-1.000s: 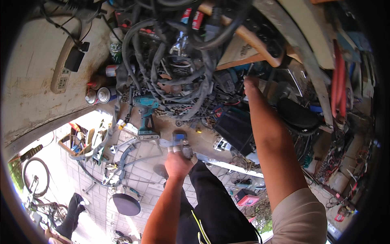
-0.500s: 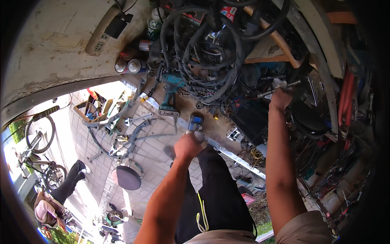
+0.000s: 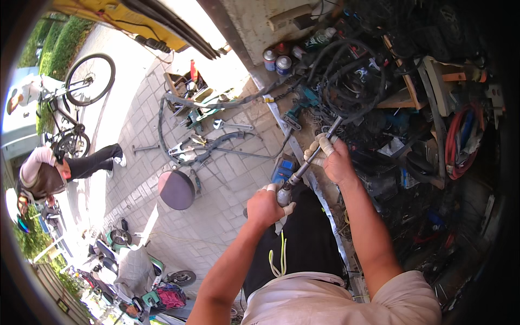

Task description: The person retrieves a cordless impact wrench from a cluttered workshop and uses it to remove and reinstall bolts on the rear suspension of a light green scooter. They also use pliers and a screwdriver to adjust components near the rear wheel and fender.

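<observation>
- Head view, and here's the long metal rod (image 3: 310,161), slanting between the two hands from the grey power tool (image 3: 284,195) up past the right fingers.
- Left hand (image 3: 264,207) clamps round the power tool; right hand (image 3: 337,161) closes on the rod, pale wraps on the fingers of both.
- Looks a weighty, nose-heavy pairing, I'd judge: rigid steel, hardly fragile, perhaps slick if oily. Best hold? One fist on the tool body, the other well along the shaft.
- Blue block (image 3: 283,169) just beyond the left hand, seemingly the tool's battery, though the join is hard to make out.
- Ahead of the right hand, trouble: a coil of dark hose (image 3: 330,51) crowds the rod's far end; touching or not, I cannot tell.
- Teal drill (image 3: 307,98) sits beyond both hands, two spray cans (image 3: 283,65) farther on.
- Left of the left hand: a round seat (image 3: 176,189), then an adjustable wrench (image 3: 232,125) farther forward on the paving.
- Far off to the left hand's side, another person (image 3: 46,173) stands near a bicycle (image 3: 79,127).
</observation>
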`<state>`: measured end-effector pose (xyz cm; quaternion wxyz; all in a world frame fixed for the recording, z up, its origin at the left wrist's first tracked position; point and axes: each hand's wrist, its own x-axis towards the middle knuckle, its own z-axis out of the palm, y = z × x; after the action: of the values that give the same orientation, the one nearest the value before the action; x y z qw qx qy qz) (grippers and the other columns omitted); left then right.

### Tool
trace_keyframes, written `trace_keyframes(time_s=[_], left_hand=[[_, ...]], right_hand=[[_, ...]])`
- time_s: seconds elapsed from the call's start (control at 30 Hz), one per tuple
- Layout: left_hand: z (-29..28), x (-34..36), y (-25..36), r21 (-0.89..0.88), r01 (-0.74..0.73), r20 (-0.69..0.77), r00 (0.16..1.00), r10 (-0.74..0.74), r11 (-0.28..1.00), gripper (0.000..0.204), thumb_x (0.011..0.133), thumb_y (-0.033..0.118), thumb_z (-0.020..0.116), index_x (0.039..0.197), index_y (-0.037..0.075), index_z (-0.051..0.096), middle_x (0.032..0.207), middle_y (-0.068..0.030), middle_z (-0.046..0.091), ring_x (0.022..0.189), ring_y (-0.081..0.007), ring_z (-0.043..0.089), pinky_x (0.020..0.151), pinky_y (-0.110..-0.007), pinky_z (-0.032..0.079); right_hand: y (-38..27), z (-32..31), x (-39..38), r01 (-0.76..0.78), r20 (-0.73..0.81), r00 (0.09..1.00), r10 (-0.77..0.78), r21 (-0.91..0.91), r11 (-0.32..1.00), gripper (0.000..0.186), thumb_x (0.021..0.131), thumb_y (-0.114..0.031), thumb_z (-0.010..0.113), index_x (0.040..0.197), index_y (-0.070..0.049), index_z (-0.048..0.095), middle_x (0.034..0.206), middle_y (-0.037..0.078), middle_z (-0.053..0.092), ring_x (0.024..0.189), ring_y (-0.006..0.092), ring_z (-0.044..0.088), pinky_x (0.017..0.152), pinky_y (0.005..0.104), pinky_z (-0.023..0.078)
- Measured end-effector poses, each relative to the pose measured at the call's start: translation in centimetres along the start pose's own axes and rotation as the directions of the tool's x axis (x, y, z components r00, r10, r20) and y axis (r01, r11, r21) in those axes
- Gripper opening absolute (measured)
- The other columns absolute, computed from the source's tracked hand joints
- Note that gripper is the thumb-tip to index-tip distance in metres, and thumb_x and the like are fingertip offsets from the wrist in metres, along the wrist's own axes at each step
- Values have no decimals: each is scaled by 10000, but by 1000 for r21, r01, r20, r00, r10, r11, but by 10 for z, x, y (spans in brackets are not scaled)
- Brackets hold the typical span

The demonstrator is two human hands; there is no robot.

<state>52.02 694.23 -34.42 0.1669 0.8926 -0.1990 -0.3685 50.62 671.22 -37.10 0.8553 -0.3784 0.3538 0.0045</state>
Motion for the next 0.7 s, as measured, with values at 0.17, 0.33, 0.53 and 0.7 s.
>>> trace_keyframes(time_s=[0.17,0.33,0.53,0.7], left_hand=[[-14,-96,-66,-96,65,-149,986,-79,993,625,644,550,785,983,45,640,909,-151,675,876,-351,652,735,-454,526],[-17,-218,-155,-258,179,-243,939,-243,950,621,654,539,789,1005,45,651,937,-163,681,886,-352,660,735,-449,538],[7,-376,-270,-338,268,-381,837,-392,902,581,698,540,760,930,17,660,924,-196,679,882,-356,667,724,-463,548],[1,-484,-352,-450,361,-404,734,-546,817,547,743,524,728,938,16,669,945,-194,684,915,-352,669,756,-466,551]], right_hand=[[28,101,-34,-105,250,959,134,-127,986,116,1004,-170,559,993,-57,587,899,92,658,851,248,686,762,435,593],[136,205,-90,-150,108,975,192,-312,938,134,987,-188,592,994,-56,569,856,76,630,844,265,679,734,458,589],[241,330,-207,-90,421,832,360,-538,838,100,973,-124,603,1023,-40,585,938,126,674,852,285,691,739,472,590],[349,425,-250,28,370,773,516,-832,554,90,964,-90,601,1035,-35,595,963,141,688,850,285,695,733,449,593]])
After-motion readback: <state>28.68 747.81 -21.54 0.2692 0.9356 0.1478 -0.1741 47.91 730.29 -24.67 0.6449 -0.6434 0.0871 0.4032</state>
